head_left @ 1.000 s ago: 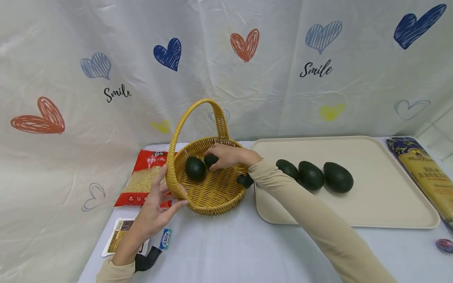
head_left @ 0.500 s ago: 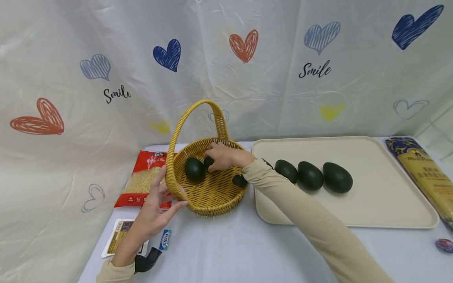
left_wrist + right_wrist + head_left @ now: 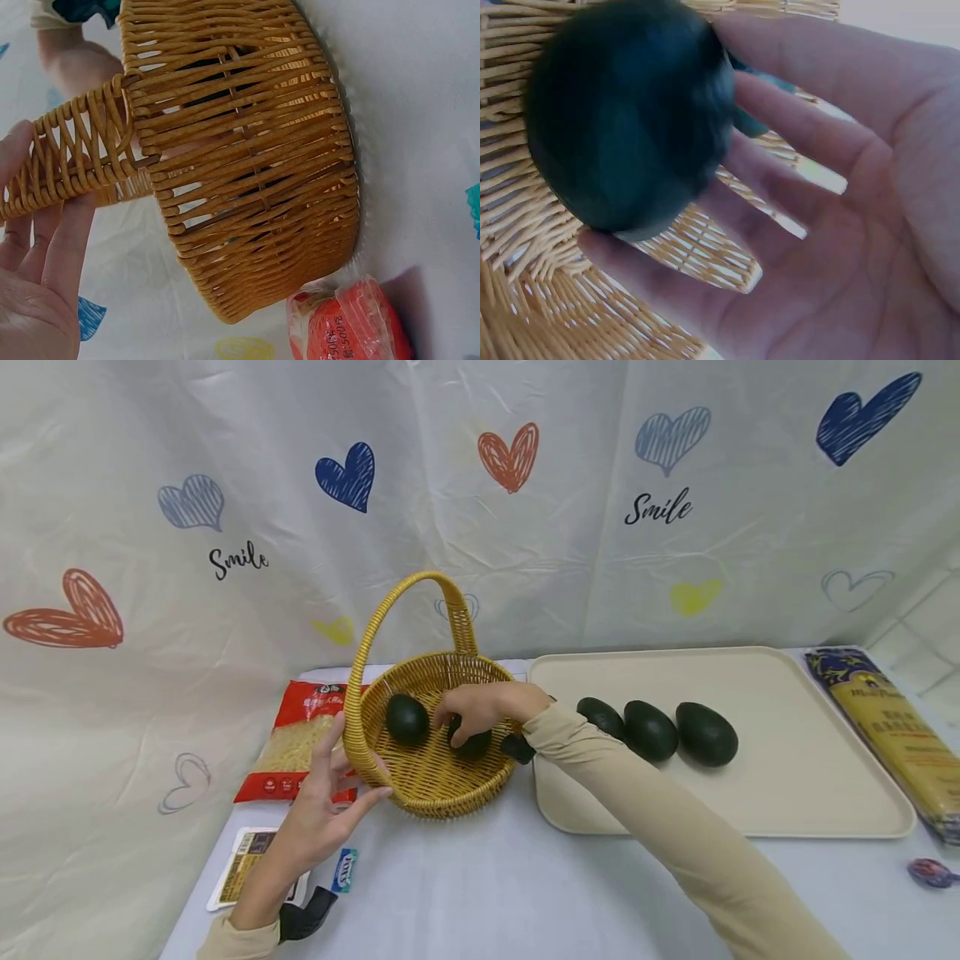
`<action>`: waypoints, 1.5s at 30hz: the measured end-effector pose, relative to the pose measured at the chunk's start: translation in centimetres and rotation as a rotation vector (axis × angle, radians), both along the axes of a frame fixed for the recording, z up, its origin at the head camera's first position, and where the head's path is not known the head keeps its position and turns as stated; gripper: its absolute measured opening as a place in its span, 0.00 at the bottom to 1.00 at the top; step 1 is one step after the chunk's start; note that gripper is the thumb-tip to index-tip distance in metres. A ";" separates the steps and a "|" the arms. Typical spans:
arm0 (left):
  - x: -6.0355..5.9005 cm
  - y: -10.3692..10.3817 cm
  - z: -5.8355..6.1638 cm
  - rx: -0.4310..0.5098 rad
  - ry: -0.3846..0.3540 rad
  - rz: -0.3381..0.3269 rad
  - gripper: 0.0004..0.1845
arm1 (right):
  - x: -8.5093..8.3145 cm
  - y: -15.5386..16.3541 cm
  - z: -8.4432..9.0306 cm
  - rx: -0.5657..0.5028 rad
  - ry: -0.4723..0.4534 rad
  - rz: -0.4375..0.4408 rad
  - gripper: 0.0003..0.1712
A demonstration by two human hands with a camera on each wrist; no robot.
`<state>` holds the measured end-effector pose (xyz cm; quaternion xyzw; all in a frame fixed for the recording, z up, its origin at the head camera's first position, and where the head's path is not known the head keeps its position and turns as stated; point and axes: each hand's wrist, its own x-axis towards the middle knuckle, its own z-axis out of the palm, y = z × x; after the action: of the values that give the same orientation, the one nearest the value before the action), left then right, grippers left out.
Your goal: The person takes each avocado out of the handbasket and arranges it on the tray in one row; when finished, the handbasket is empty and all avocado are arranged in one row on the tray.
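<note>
Right hand [image 3: 483, 703] inside the woven yellow wicker basket [image 3: 431, 777], fingers curled over a dark green avocado [image 3: 471, 742] lying directly beneath the palm — long axis indiscernible. Left hand [image 3: 324, 814], fingers straight, steadies the basket's near rim. A second avocado [image 3: 407, 719] lies just leftward; pale blue tabletop [image 3: 510, 893] below.

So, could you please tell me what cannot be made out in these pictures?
- Head view: the fourth avocado on the tray is mostly hidden behind the right sleeve.
- Right wrist view: the avocado at the right hand is blurred.
- Head view: print on the red packet is too small to read.
</note>
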<state>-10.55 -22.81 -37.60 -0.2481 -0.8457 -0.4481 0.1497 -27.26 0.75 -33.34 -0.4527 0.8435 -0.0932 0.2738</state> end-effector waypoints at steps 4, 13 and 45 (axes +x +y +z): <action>0.0 0.0 0.2 0.006 0.010 -0.003 0.66 | 0.9 0.7 0.3 -0.021 -0.025 0.032 0.27; 0.2 -0.1 -0.1 0.016 0.024 0.000 0.65 | 2.6 1.8 -0.2 -0.198 0.011 0.097 0.25; -0.1 0.2 -0.2 0.016 0.012 0.001 0.66 | 2.7 3.9 -2.9 -0.263 0.023 -0.104 0.39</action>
<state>-10.62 -22.62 -37.78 -0.2490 -0.8413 -0.4534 0.1569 -24.57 4.64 -36.25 -0.4412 0.8494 -0.2118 0.1975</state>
